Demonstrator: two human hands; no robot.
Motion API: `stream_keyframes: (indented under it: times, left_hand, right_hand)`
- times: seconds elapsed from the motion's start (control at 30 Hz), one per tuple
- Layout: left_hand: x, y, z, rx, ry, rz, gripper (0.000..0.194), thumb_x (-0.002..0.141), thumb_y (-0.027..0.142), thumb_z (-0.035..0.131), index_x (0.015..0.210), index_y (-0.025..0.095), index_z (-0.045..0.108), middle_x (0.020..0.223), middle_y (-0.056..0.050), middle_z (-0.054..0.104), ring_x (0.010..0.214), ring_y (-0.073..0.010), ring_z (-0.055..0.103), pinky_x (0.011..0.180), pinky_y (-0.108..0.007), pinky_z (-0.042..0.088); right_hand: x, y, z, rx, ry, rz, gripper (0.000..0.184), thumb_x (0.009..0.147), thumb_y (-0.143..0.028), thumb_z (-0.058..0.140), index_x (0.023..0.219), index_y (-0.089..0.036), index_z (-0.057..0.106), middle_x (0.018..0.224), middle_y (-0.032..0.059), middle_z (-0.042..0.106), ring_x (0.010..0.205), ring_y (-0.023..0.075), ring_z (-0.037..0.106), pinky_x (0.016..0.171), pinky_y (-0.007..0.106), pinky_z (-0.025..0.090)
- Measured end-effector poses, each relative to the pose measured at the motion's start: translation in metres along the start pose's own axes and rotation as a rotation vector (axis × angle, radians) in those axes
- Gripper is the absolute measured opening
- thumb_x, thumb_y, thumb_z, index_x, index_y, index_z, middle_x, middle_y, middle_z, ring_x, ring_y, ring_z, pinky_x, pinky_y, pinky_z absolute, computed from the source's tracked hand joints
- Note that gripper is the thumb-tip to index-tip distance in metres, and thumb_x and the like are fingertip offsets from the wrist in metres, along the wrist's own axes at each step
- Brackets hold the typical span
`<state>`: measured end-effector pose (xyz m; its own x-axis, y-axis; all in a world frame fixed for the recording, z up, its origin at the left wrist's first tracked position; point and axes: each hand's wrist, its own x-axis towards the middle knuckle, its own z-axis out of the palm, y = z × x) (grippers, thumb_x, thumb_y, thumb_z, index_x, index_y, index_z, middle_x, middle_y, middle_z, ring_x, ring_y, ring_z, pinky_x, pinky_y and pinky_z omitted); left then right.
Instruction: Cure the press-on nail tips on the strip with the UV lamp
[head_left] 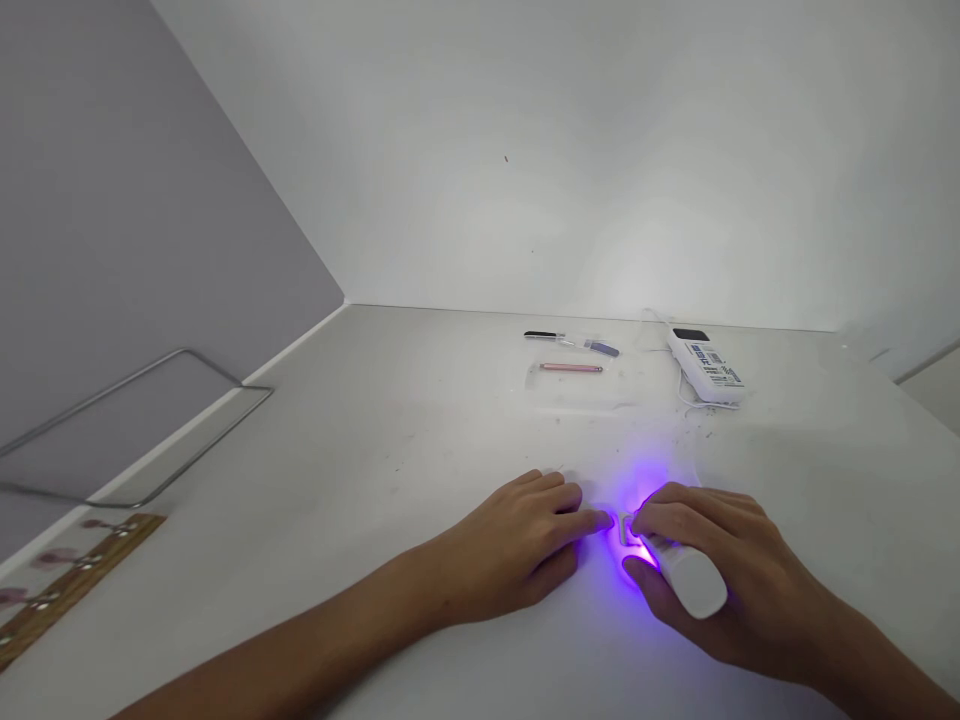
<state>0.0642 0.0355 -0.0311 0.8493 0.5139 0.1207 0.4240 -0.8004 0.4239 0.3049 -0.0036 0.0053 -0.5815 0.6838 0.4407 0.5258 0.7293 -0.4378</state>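
Note:
My right hand (pixel 720 570) is wrapped around a small white handheld UV lamp (pixel 694 585), tilted so that its far end faces down at the table. Violet light spills from under that end. A small pale square-framed piece (pixel 624 530) lies flat in the glow, partly hidden by the lamp and my right fingers. My left hand (pixel 532 540) rests on the table to the left, open. Its index finger stretches out to the edge of the square piece, while the other fingers are bent.
Beyond my hands lie a pink pen-like tool (pixel 570 368), a dark-tipped slim tool (pixel 544 335) and a white printed device (pixel 705 368) with a thin cable. At left are a bent metal wire frame (pixel 202 455) and a wooden strip with metal clips (pixel 82 580). White walls rise behind.

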Motion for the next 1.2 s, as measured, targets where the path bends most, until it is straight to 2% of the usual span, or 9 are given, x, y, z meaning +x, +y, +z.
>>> stream_keyframes:
  times: [0.93, 1.2]
  left_hand:
    - [-0.0002, 0.0009, -0.0015, 0.011, 0.002, -0.001, 0.036, 0.099, 0.012, 0.045, 0.129, 0.024, 0.061, 0.087, -0.003, 0.058, 0.077, -0.0208, 0.053, 0.074, -0.033, 0.042]
    - [-0.0004, -0.0001, 0.0004, 0.023, 0.005, -0.001, 0.037, 0.100, 0.013, 0.044, 0.131, 0.025, 0.060, 0.088, -0.004, 0.059, 0.078, -0.0209, 0.054, 0.073, -0.033, 0.041]
  right_hand:
    - [0.0012, -0.0011, -0.0008, 0.002, 0.000, -0.016, 0.013, 0.093, -0.010, 0.058, 0.100, -0.021, 0.058, 0.078, -0.0009, 0.069, 0.062, 0.0119, 0.062, 0.059, 0.025, 0.049]
    - [0.0015, -0.0019, 0.0007, -0.009, 0.015, -0.026, 0.008, 0.095, -0.012, 0.059, 0.097, -0.020, 0.058, 0.076, -0.0013, 0.068, 0.061, 0.0113, 0.060, 0.058, 0.025, 0.048]
